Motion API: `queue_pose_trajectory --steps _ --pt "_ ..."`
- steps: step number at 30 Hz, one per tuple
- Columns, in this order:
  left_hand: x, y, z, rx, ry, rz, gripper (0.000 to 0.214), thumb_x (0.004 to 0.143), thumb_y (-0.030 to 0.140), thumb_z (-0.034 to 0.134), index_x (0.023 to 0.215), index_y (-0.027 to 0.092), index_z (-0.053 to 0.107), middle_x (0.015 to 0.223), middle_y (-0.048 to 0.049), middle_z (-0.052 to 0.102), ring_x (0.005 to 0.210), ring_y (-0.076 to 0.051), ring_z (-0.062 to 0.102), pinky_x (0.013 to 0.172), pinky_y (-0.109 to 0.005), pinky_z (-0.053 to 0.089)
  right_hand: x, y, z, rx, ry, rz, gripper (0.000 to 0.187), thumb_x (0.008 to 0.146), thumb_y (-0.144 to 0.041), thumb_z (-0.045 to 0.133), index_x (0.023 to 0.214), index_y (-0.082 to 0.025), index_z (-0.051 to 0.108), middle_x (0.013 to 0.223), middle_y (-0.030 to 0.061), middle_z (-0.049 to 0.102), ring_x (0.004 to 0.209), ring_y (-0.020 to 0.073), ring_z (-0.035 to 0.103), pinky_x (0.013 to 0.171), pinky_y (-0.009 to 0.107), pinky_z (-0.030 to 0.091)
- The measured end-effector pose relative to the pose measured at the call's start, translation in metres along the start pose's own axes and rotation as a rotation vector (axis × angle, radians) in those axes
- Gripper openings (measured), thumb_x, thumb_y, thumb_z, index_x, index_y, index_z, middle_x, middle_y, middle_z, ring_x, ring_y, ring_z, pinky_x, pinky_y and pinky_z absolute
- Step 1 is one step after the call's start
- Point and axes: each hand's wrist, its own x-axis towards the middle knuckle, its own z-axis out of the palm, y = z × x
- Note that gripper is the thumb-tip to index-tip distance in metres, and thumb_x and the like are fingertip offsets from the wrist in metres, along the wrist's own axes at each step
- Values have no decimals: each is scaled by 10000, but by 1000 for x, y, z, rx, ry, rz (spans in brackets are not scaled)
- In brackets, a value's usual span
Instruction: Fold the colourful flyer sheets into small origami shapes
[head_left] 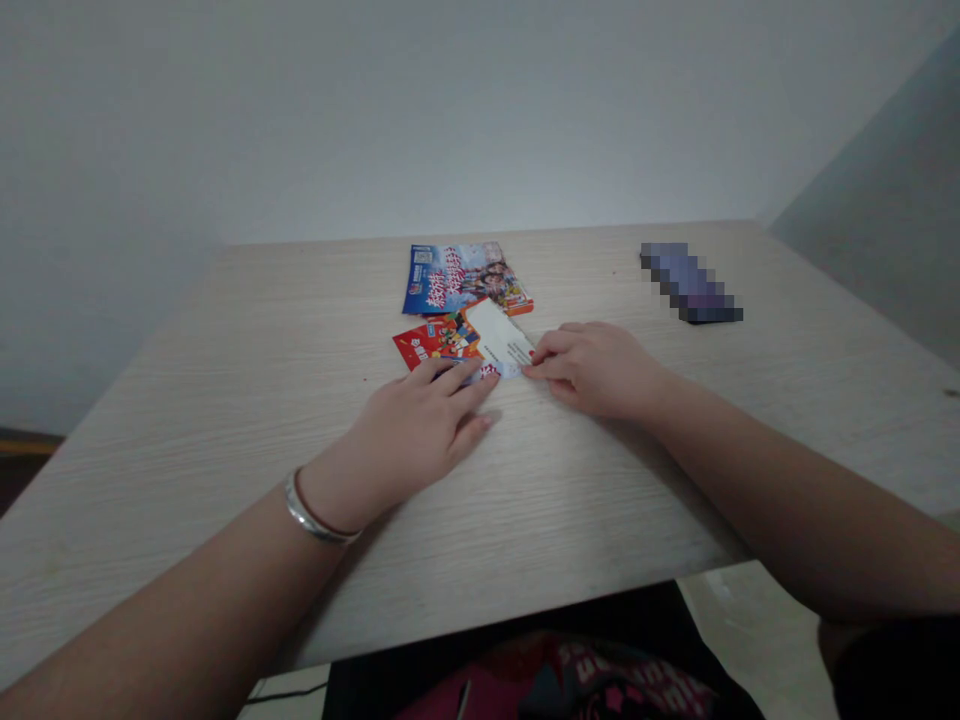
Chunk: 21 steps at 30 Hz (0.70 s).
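At the left, a silver bracelet (311,520) circles the wrist of the left hand (412,430), which reaches in across the table (225,400) from the near left. This hand lies palm down with its fingers stretched and slightly parted, their tips resting over the near edge of a folded paper sheet (504,335); it grips nothing that shows.

The sheet lies flat between and just beyond the two hands, near the middle of the table. Its longer spread runs roughly crosswise, from a red printed corner on the left, past the left fingers, to a pale end on the right; a white flap rises to a point on the far side. A narrow, pale bluish strip with red print lines the near edge, between the fingertips. Just beyond lies a pile of blue printed leaflets (465,280). The white point reaches this pile's near edge in view, but whether it rests on it I cannot tell.

The right hand (600,370) comes from the right, fingers bent, tips meeting the sheet's right end; whether they pinch or only press is unclear. Both hands touch the sheet, apart from each other. Farther right, well apart, lies a dark, pixelated object (690,285).
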Motion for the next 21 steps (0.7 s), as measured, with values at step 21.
queue_pose_trajectory --steps 21 --pt "-6 -20 2 -30 -73 108 537 1057 475 311 1417 174 573 1530 -112 509 1440 -276 446 1198 -451 288 -11 11 3 45 -7 19 287 933 -225 548 1109 -258 773 1117 58 730 976 219 619 771 331 385"
